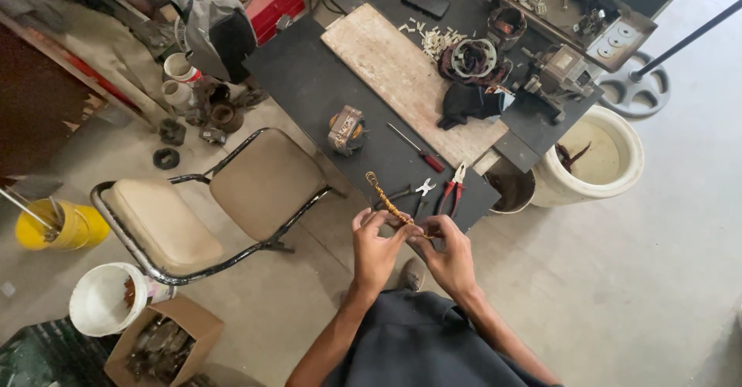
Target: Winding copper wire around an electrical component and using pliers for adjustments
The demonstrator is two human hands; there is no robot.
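A twisted bundle of copper wire (384,196) sticks out from between my two hands, pointing up and left toward the dark table (309,85). My left hand (376,246) pinches the wire near its lower end. My right hand (447,254) grips the same end from the right, fingers curled around it. Both hands hover just off the table's near edge, above the floor.
Red-handled pliers (452,190), a small cutter (424,187), a red-handled screwdriver (417,149) and a motor stator (345,130) lie on the table. A wooden board (402,70) carries motor parts. A tan chair (224,201) stands left, a white tub (595,155) right, buckets lower left.
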